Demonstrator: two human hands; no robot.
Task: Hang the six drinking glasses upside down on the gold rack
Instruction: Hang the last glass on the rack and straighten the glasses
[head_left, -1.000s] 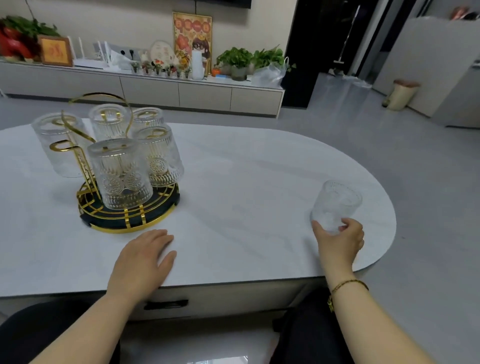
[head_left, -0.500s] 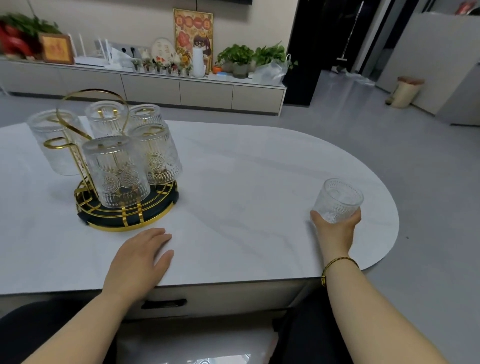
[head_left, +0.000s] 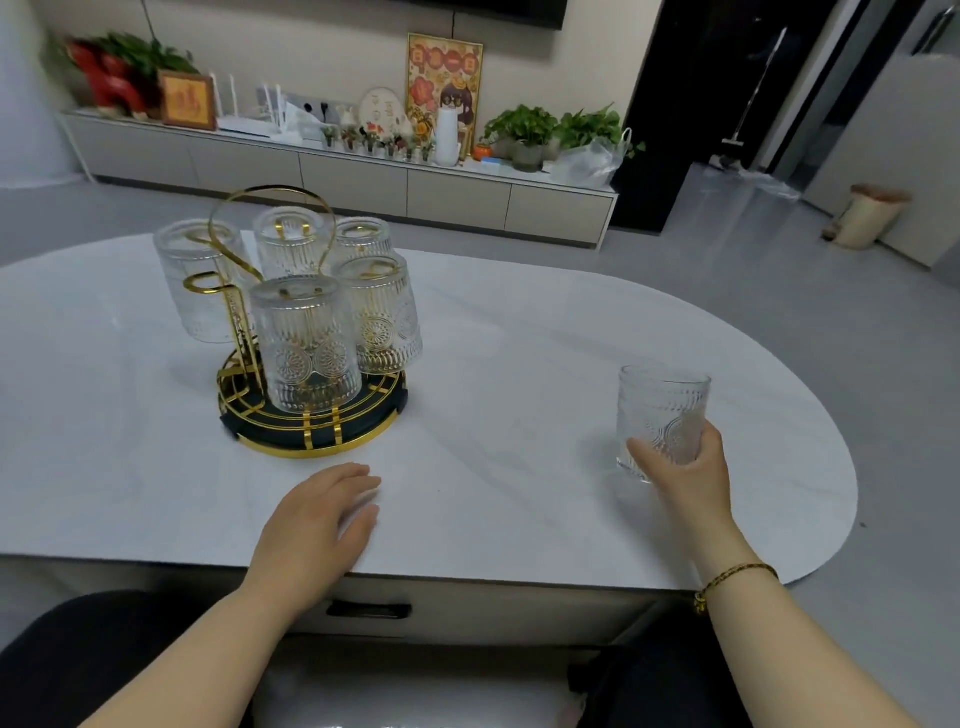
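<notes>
The right hand (head_left: 685, 475) grips an upright glass (head_left: 661, 415); the left hand (head_left: 317, 525) lies flat and open on the desk (head_left: 519, 364), just short of the gold rack (head_left: 311, 415).

Head-worn view, down over table (head_left: 519, 338)

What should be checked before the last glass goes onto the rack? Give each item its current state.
1. Right hand grips the loose glass: ok.
2. Glass turned upside down: not ok, mouth faces up.
3. Free peg on the rack: ok, left front loop is bare.
4. Five hung glasses seated: ok.
5. Left hand clear of the rack: ok, flat on the table.
</notes>
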